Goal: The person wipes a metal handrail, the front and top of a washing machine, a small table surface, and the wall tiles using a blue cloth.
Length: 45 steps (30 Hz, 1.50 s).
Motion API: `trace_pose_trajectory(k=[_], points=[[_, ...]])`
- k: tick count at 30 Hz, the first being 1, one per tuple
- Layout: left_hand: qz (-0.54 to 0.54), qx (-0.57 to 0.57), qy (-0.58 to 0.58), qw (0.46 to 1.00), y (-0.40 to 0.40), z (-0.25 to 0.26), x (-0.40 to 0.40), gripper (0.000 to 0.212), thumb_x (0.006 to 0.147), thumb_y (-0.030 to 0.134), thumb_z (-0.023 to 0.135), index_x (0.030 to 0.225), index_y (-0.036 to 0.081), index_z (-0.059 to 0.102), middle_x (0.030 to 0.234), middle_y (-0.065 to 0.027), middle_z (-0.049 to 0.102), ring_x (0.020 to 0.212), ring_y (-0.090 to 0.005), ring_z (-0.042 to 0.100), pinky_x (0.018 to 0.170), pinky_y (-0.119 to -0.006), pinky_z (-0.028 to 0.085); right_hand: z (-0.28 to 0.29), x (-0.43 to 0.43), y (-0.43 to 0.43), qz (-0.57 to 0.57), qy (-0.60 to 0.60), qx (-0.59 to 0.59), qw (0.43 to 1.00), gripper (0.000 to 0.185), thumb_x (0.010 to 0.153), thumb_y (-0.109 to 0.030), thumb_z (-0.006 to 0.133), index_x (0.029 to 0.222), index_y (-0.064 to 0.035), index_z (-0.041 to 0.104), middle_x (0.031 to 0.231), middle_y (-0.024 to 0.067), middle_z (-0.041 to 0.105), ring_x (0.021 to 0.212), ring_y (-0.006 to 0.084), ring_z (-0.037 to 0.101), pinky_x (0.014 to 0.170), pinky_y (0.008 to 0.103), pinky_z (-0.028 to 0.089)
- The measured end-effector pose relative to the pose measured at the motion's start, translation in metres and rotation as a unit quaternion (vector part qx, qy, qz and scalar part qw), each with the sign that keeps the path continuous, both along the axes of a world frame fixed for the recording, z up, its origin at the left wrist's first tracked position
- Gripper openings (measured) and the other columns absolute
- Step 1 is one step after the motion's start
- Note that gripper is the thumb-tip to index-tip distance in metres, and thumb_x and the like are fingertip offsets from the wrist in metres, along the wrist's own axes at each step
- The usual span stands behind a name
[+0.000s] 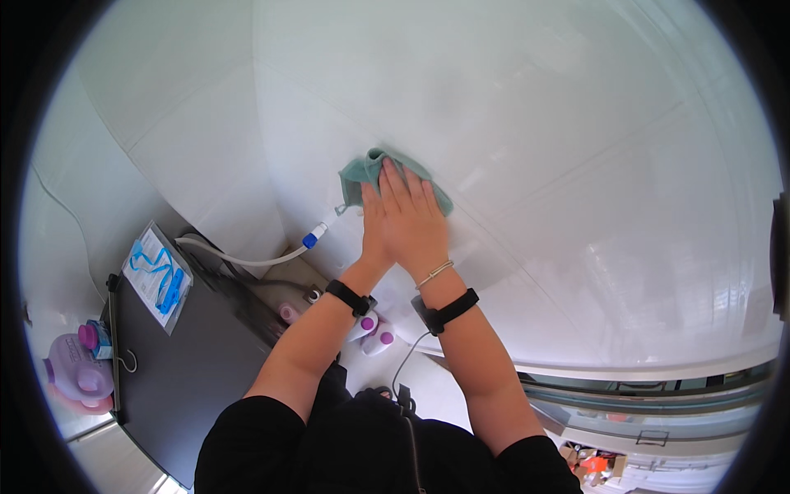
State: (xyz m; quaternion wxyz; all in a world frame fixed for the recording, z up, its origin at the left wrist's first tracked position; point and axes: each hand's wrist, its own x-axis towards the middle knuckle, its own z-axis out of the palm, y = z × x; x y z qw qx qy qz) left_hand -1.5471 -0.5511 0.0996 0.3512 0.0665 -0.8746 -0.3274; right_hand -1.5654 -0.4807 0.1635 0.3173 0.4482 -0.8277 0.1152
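A green cloth [441, 196] lies against the pale, glossy tiled wall [531, 167], partly folded at its top. My right hand [413, 216] presses flat on it, fingers extended over the fabric. My left hand [374, 231] is beside and partly under the right one, its fingertips at the cloth's lower edge. Neither hand's fingers are curled round the cloth. Just left of the cloth, a small metal tap [340, 210] joins a pale hose [265, 263] through a blue and white connector [313, 236]. Dark straps are on both wrists, and a bracelet is on the right.
At the left stands a dark-topped appliance [191, 376] bearing a plastic sleeve with papers [151, 272] and a blue lanyard [170, 287]. Beyond it are a purple jug [77, 370] and a hanger hook [128, 360]. White bottles with purple caps [378, 339] stand low by the wall.
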Motion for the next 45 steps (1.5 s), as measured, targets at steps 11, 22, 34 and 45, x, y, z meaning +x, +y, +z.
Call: trace_pose_trajectory(k=[11,22,34,45], points=[[-0.096,-0.013,0.111,0.989,0.095,0.015,0.020,0.081,0.073,0.002,0.062,0.143,-0.009,0.024,0.149,-0.0328,0.018,0.139,-0.0507,0.015,0.112,-0.058,0.015,0.000,0.044,0.165,-0.126,0.014,0.007,0.992,0.042,0.089,-0.018,0.052,0.130,-0.0087,0.055,0.142,-0.0017,0.048,0.130,0.0182,0.044,0.108,0.0364,0.033],[-0.043,-0.048,0.142,0.988,0.163,0.076,0.056,0.067,0.068,-0.008,0.053,0.134,-0.004,0.040,0.137,-0.0284,0.041,0.124,-0.0458,0.042,0.102,-0.045,0.039,-0.012,0.081,0.281,-0.113,-0.104,-0.057,0.986,0.058,0.082,-0.010,0.057,0.138,0.0009,0.043,0.147,0.0153,0.038,0.135,0.0369,0.035,0.109,0.0529,0.029],[-0.038,-0.109,0.139,0.983,0.169,0.071,0.064,0.061,0.065,-0.008,0.053,0.125,-0.005,0.045,0.133,-0.0248,0.044,0.111,-0.0415,0.049,0.089,-0.047,0.043,-0.018,0.087,0.284,-0.119,-0.088,-0.058,0.987,0.057,0.083,-0.010,0.057,0.137,0.0022,0.043,0.144,0.0171,0.039,0.135,0.0390,0.033,0.111,0.0545,0.025],[-0.051,-0.106,0.116,0.986,0.153,0.075,0.069,0.060,0.070,-0.005,0.056,0.129,-0.003,0.044,0.137,-0.0229,0.042,0.111,-0.0411,0.050,0.092,-0.046,0.042,-0.025,0.090,0.270,-0.146,-0.075,-0.056,0.985,0.057,0.082,-0.011,0.058,0.135,0.0034,0.044,0.143,0.0192,0.040,0.134,0.0426,0.033,0.110,0.0567,0.025]])
